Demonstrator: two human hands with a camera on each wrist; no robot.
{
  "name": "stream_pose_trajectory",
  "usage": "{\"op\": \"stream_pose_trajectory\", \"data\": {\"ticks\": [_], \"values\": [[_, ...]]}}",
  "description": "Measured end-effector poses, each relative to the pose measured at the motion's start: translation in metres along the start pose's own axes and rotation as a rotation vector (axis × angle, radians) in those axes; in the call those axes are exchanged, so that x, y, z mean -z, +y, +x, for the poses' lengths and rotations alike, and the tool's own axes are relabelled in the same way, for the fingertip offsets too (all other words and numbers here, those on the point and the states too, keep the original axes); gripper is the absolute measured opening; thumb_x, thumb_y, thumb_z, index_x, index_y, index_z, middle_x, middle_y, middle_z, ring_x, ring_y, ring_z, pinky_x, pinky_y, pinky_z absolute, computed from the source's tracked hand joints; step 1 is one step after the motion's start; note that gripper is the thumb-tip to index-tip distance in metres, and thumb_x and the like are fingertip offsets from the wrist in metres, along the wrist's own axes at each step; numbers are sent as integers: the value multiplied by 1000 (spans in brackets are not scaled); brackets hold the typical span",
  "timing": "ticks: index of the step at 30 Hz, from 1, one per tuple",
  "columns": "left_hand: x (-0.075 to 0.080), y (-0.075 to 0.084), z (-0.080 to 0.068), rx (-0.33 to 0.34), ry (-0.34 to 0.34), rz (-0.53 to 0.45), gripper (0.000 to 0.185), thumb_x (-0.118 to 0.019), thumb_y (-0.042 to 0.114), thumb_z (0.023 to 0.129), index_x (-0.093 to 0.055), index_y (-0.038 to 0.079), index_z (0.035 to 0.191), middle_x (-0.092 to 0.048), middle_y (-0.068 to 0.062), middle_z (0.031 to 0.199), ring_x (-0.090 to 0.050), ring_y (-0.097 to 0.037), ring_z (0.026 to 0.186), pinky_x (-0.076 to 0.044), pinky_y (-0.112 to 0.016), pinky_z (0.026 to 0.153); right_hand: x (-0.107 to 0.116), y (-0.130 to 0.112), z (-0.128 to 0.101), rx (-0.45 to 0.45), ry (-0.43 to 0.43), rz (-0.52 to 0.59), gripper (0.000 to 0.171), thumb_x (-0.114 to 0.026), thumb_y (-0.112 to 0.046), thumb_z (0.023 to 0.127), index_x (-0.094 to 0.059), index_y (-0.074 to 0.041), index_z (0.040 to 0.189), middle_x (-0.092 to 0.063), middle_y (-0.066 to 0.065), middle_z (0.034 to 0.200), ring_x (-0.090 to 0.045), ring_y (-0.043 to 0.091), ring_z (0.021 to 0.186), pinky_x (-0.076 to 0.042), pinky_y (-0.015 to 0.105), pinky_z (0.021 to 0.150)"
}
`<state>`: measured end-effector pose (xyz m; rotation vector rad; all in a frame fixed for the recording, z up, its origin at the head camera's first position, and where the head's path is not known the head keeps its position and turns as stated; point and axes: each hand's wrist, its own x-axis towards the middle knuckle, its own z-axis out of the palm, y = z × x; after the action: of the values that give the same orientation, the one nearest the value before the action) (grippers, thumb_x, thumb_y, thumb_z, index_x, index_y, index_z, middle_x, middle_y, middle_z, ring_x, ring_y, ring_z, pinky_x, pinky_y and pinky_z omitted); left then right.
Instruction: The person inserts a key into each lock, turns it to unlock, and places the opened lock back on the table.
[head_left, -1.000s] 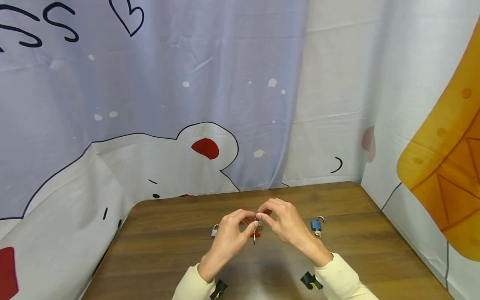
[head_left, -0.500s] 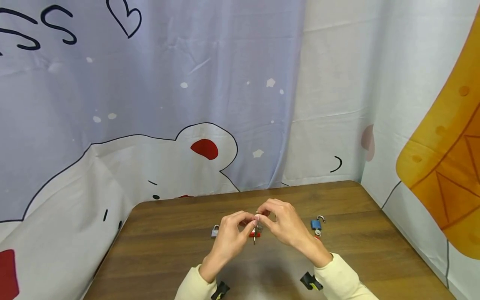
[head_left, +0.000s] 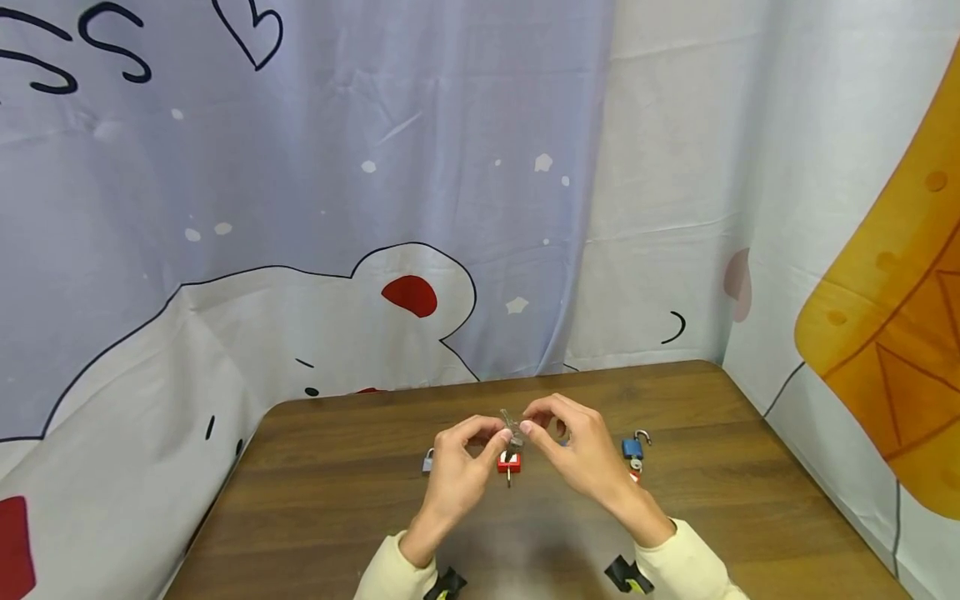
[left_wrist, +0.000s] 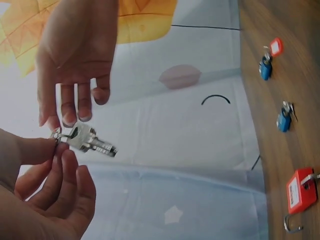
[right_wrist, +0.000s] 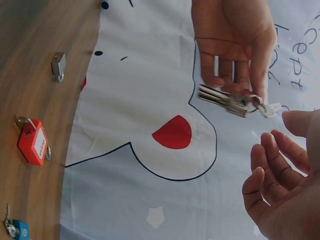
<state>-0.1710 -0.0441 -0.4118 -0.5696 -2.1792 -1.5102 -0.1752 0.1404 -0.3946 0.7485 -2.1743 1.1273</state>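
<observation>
Above the table, my left hand [head_left: 459, 471] pinches the ring of a bunch of silver keys [left_wrist: 82, 136] between thumb and forefinger. In the right wrist view the keys [right_wrist: 225, 100] fan out from that ring. My right hand [head_left: 577, 446] is held close on the other side; its thumb and fingers [right_wrist: 262, 185] are apart and loosely bent, with nothing seen between them. Beneath the hands lies a red padlock [head_left: 509, 463] with a white label and a key in it.
Blue padlocks [left_wrist: 265, 67] lie on the wooden table [head_left: 315, 500], one beside a red tag [left_wrist: 276, 46]. A grey padlock [right_wrist: 58, 64] lies left of the red one. A printed curtain [head_left: 300, 167] hangs behind the table.
The hands have parted slightly, the right one moving off the keys. The keys now show between the hands, and more of the red padlock is visible below.
</observation>
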Motion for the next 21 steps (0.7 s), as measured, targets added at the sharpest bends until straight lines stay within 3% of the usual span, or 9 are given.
{"op": "stream_pose_trajectory", "data": {"ticks": [5, 12, 21], "values": [[1, 5, 0, 64, 41, -108, 5, -75, 18, 87, -75, 14, 90, -73, 0, 83, -66, -8, 75, -54, -22, 71, -2, 1, -6, -37, 28, 39, 7, -72, -17, 89, -69, -15, 96, -62, -14, 81, -54, 1, 71, -49, 25, 59], [-2, 10, -2, 162, 55, -258, 10, -75, 14, 87, -73, 4, 91, -73, -13, 86, -67, -6, 75, -56, -20, 72, -7, -2, -9, -44, 52, 109, 10, -72, -13, 89, -69, -20, 96, -64, -11, 81, -56, 2, 71, -50, 26, 58], [-7, 9, -5, 184, 45, -372, 12, -74, 9, 87, -71, -2, 91, -71, -22, 84, -68, -8, 74, -58, -21, 72, -11, -4, -9, -42, 58, 138, 6, -72, -3, 86, -69, -7, 90, -66, -1, 80, -55, 6, 69, -49, 23, 58]]}}
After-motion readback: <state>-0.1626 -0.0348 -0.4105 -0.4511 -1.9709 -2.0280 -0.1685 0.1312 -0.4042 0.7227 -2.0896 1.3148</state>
